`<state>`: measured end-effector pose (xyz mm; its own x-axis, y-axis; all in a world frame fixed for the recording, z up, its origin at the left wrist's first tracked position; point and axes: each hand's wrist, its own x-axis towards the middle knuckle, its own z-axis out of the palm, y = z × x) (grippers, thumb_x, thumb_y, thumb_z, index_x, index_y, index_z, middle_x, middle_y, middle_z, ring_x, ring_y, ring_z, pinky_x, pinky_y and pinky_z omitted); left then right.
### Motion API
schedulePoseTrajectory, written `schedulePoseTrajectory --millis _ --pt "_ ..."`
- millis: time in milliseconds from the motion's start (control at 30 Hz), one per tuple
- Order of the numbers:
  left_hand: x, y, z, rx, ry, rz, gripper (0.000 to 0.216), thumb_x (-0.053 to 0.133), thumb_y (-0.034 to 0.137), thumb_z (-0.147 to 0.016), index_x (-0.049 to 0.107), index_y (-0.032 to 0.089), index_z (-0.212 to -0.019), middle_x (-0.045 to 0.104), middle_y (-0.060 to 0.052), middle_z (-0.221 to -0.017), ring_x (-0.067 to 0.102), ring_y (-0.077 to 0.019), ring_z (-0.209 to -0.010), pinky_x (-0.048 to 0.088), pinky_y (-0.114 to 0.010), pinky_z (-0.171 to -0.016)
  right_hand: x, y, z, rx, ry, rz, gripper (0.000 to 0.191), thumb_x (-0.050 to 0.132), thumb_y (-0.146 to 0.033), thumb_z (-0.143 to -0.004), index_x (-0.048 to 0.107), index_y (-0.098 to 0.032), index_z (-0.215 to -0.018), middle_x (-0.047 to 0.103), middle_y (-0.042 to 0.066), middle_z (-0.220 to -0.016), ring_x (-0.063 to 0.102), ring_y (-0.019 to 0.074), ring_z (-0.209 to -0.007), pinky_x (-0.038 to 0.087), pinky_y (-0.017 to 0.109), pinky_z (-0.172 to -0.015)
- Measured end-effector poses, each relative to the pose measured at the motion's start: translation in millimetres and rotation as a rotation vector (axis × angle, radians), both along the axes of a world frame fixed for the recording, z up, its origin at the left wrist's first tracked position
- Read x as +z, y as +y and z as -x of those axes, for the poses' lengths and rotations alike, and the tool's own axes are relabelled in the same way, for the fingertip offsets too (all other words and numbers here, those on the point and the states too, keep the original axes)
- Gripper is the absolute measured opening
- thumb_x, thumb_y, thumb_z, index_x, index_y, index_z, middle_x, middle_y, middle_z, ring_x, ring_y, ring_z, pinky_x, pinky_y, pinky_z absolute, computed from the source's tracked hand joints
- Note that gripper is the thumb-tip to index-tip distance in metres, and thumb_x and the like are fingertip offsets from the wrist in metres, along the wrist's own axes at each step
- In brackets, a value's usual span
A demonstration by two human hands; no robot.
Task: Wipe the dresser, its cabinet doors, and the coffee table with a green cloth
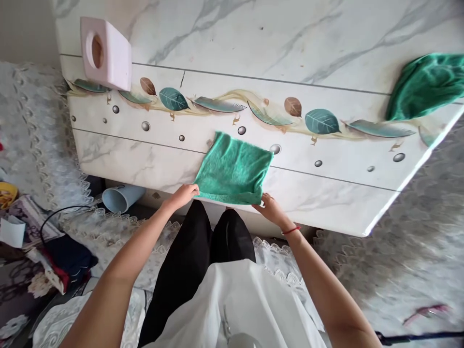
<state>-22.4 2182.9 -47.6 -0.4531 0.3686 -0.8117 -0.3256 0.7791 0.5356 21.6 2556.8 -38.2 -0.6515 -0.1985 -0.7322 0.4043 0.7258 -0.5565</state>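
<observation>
A green cloth (235, 166) lies spread on the marble-patterned table, its near edge close to the table's front edge and turned over in a narrow strip. My left hand (185, 194) pinches the cloth's near left corner. At the near right corner, my right hand (268, 205) has its fingers closed on the cloth, with a red string on that wrist. Another green cloth (427, 87) lies bunched up at the table's far right.
A pink tissue box (118, 55) stands on the table (232, 38) at the back left. Below the front edge, a light blue bin (121, 198) lies tilted. Lace-covered seats (39, 116) flank the table, and clutter including a dark bag (68, 258) sits at left.
</observation>
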Motion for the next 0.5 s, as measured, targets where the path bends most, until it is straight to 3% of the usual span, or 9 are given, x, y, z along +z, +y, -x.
schedulePoseTrajectory --millis 67,133,200,267,300,367,433,500 --pt "-12.8 4.6 13.3 -0.017 0.026 0.029 0.018 0.064 0.016 -0.094 0.067 0.017 -0.077 0.07 -0.003 -0.074 0.067 -0.019 -0.074 0.049 -0.027 -0.071 -13.3 5.8 -1.7 -0.014 -0.019 -0.032 0.025 0.068 -0.038 -0.084 0.066 -0.017 -0.072 0.068 0.008 -0.07 0.062 0.0185 -0.066 0.056 0.03 -0.066" --pt "-24.1 16.4 39.5 -0.012 0.101 0.071 0.013 0.061 0.017 -0.098 0.073 0.016 -0.093 0.076 -0.009 -0.094 0.071 -0.025 -0.095 0.054 -0.035 -0.088 -25.9 17.8 9.7 -0.064 -0.005 -0.105 0.032 0.062 -0.044 -0.09 0.071 -0.013 -0.089 0.072 0.014 -0.081 0.065 0.0215 -0.071 0.058 0.032 -0.066" --pt "-36.8 38.1 65.1 0.007 0.297 0.137 0.026 0.057 0.014 -0.1 0.072 0.015 -0.121 0.072 -0.017 -0.128 0.064 -0.032 -0.126 0.049 -0.049 -0.11 -39.6 26.3 28.8 -0.137 0.085 -0.221 0.054 0.059 -0.049 -0.093 0.067 -0.007 -0.126 0.07 0.025 -0.119 0.071 0.0308 -0.099 0.062 0.04 -0.078" --pt "-53.4 66.4 78.5 -0.021 0.532 0.163 0.044 0.051 0.009 -0.1 0.064 0.018 -0.142 0.059 -0.017 -0.152 0.049 -0.0339 -0.147 0.038 -0.057 -0.124 -55.6 22.6 49.2 -0.131 0.258 -0.34 0.077 0.061 -0.052 -0.095 0.046 -0.007 -0.156 0.045 0.031 -0.157 0.056 0.0402 -0.138 0.059 0.052 -0.1" --pt "-63.4 80.6 79.4 -0.079 0.613 0.134 0.049 0.048 0.007 -0.101 0.061 0.02 -0.147 0.054 -0.015 -0.159 0.045 -0.033 -0.152 0.035 -0.058 -0.127 -64.9 15.5 58.0 -0.06 0.344 -0.366 0.081 0.062 -0.051 -0.095 0.04 -0.011 -0.162 0.033 0.028 -0.167 0.044 0.042 -0.15 0.052 0.058 -0.111" --pt "-86.6 103.3 72.4 -0.252 0.645 0.009 0.051 0.047 0.011 -0.103 0.059 0.023 -0.151 0.048 -0.012 -0.166 0.039 -0.0331 -0.158 0.029 -0.063 -0.131 -85.3 -5.8 70.6 0.209 0.445 -0.318 0.072 0.061 -0.047 -0.099 0.043 -0.022 -0.164 0.028 0.019 -0.173 0.028 0.0426 -0.16 0.034 0.07 -0.124" --pt "-111.2 114.0 60.8 -0.397 0.609 -0.117 0.05 0.055 0.022 -0.104 0.058 0.027 -0.153 0.039 -0.011 -0.172 0.031 -0.0369 -0.163 0.02 -0.073 -0.132 -106.3 -28.2 75.4 0.473 0.452 -0.2 0.062 0.057 -0.043 -0.102 0.048 -0.031 -0.162 0.031 0.012 -0.174 0.026 0.043 -0.161 0.018 0.081 -0.124" --pt "-133.4 113.5 50.3 -0.436 0.623 -0.173 0.054 0.06 0.031 -0.102 0.056 0.031 -0.156 0.031 -0.01 -0.176 0.022 -0.0396 -0.165 0.011 -0.078 -0.131 -124.6 -43.6 72.0 0.561 0.464 -0.153 0.059 0.053 -0.041 -0.105 0.047 -0.034 -0.163 0.032 0.009 -0.174 0.026 0.0424 -0.161 0.015 0.083 -0.122"
